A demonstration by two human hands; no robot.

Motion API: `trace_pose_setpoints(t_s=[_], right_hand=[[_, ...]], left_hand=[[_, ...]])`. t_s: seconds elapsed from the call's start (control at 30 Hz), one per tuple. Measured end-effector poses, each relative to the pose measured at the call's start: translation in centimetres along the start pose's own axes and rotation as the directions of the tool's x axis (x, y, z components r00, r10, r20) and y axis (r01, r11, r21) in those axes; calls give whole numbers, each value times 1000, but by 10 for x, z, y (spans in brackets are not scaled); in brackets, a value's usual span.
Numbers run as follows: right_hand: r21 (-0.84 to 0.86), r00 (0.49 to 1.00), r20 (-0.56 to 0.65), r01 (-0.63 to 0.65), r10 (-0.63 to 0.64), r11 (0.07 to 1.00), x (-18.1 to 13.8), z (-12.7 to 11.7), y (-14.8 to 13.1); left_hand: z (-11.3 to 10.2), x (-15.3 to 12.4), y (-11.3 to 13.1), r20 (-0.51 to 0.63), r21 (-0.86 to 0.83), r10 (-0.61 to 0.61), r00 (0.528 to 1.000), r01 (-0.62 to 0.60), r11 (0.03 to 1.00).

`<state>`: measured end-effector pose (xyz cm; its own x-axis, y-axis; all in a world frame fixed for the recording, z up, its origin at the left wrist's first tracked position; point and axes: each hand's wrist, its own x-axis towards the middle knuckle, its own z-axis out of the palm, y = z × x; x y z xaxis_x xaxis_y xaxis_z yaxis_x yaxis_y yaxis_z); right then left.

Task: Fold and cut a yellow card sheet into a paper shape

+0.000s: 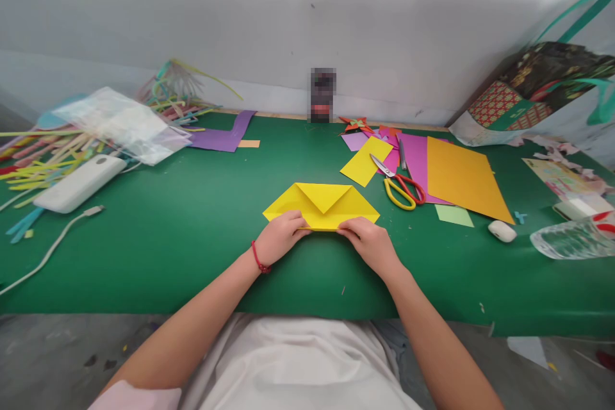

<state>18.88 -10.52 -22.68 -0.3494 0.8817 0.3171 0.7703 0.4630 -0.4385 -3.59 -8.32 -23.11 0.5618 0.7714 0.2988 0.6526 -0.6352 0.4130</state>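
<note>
A folded sheet of yellow paper (324, 197) lies in front of me on the green table (216, 205), with a triangular flap pointing down at its top middle. My left hand (283, 234) pinches its near edge left of centre. On the same edge, right of centre, my right hand (368, 240) pinches the paper too. The fingertips of both hands are closed at the fold and partly hide it. A red cord bracelet (259, 257) is around my left wrist.
Scissors (398, 186) with yellow and red handles lie beyond, touching coloured sheets, among them an orange sheet (464, 176). Left are a white power bank (81, 184), a cable (57, 246) and many coloured strips. A clear bottle (567, 240) lies at right, below a bag (523, 99).
</note>
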Motion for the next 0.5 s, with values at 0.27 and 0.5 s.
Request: trace_pose_setpoints(t_s=[0.27, 0.5], right_hand=[[146, 990, 59, -137, 130, 980, 4, 0, 2], [276, 938, 91, -347, 335, 897, 12, -1, 6]], left_hand=[[-5, 8, -1, 68, -134, -177, 982, 185, 974], [-1, 6, 4, 24, -147, -214, 977, 215, 965]])
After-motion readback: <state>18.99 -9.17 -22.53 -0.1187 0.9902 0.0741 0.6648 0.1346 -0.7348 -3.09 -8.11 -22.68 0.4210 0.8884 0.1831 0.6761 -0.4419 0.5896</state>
